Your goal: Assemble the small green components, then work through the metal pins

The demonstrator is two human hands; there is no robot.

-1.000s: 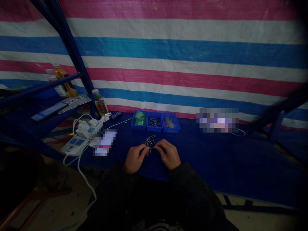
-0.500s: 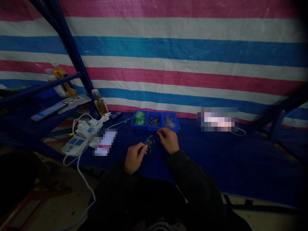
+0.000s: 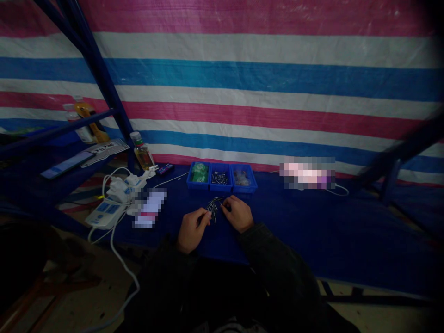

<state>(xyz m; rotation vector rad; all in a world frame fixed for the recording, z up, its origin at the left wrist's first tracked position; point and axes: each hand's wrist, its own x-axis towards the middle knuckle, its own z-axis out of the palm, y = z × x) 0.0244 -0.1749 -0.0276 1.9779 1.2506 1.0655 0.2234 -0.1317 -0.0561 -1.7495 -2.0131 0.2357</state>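
A small heap of thin, dark, shiny metal pins (image 3: 212,208) lies on the blue tabletop between my two hands. My left hand (image 3: 193,230) rests at the heap's left edge, thumb and fingers pinched together; what they hold is too small to name. At the right side of the heap my right hand (image 3: 239,214) bends over with its fingertips closed by the outermost pins. Anything in that pinch cannot be made out. Just behind stand three joined blue bins: the left bin (image 3: 197,186) with green pieces, the middle bin (image 3: 220,188) with similar pins, the right bin (image 3: 244,188) with clear, pale pieces.
To the left are a white power strip (image 3: 104,215) with plugs and cables, a blurred-out phone (image 3: 151,208) and a bottle (image 3: 143,152). A pixelated bright object (image 3: 307,173) sits at the back right. Behind the table hangs a striped sheet (image 3: 243,111).
My right hand has come down from the front of the right bin to the pin heap. My left hand stays by the heap. The whole view has shifted slightly.
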